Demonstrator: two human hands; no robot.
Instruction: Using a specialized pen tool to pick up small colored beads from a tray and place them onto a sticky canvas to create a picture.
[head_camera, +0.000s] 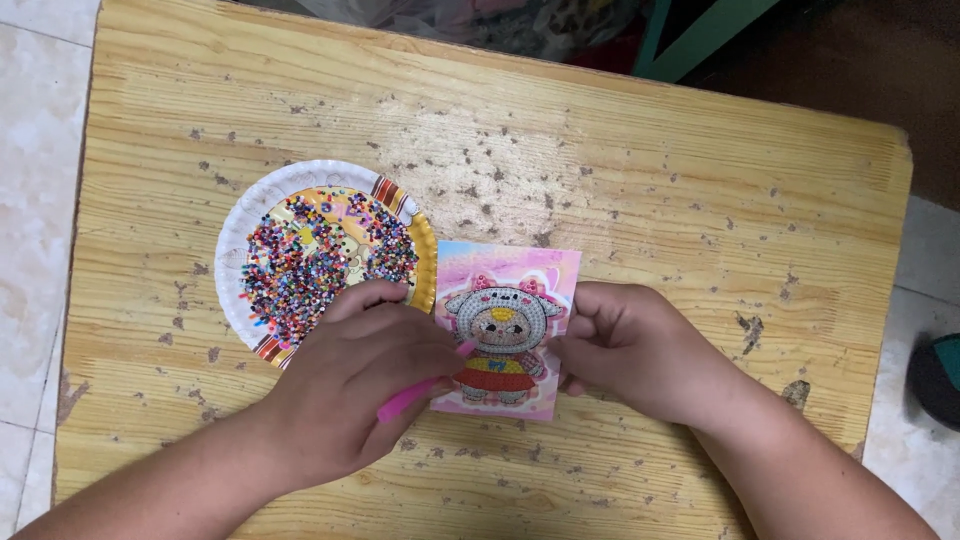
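Wooden table (650, 200): left hand (350, 390) pinches pink pen (420, 392), right hand (625, 345) pinches picture card (505, 330) between hands.

Table (640, 160) is looking like raw wood — rough, matt, grain showing, pitted with dark flecks. Plate (232, 240) is reading as paper, slightly glossy. Beads (300, 265) are glinting like plastic. Card (505, 335) is showing glossy print — faceted, sparkly centre. Pen (410, 398) is looking like smooth pink plastic.

One paper plate (236, 236) of countless beads (300, 270), one picture card (520, 290), one pink pen (415, 395), two hands.
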